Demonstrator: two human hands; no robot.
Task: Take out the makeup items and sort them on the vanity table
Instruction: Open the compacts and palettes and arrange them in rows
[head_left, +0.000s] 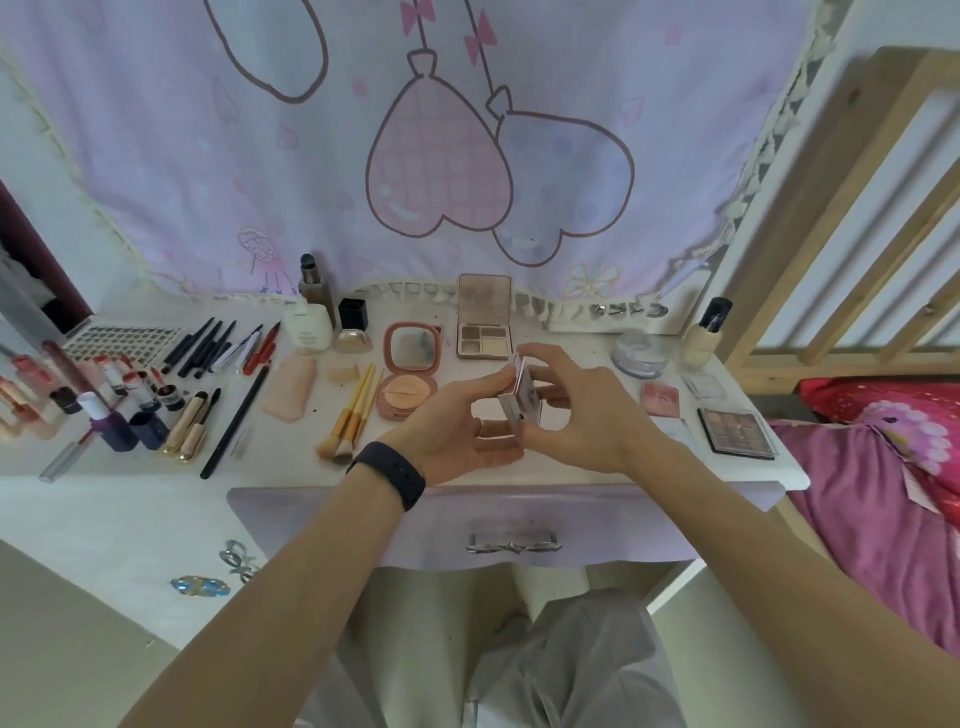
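Both my hands hold a small white compact box (521, 397) above the front middle of the white vanity table (571, 470). My left hand (451, 428) grips its near left side; my right hand (576, 402) curls over its top and right side. The box is tilted and looks partly hinged open. Behind it lie an open pink powder compact with mirror and puff (410, 369) and an open eyeshadow palette (484, 325). Lipsticks (117, 382) and dark pencils (208, 345) are grouped at the left.
Gold-handled brushes (353, 415) lie left of my hands. A dark eyeshadow palette (735, 434), a pink blush (661, 399), a clear jar (638, 356) and a foundation bottle (706, 332) sit at the right. A closed drawer (511, 543) is below. A bed with pink bedding (883, 467) borders the right.
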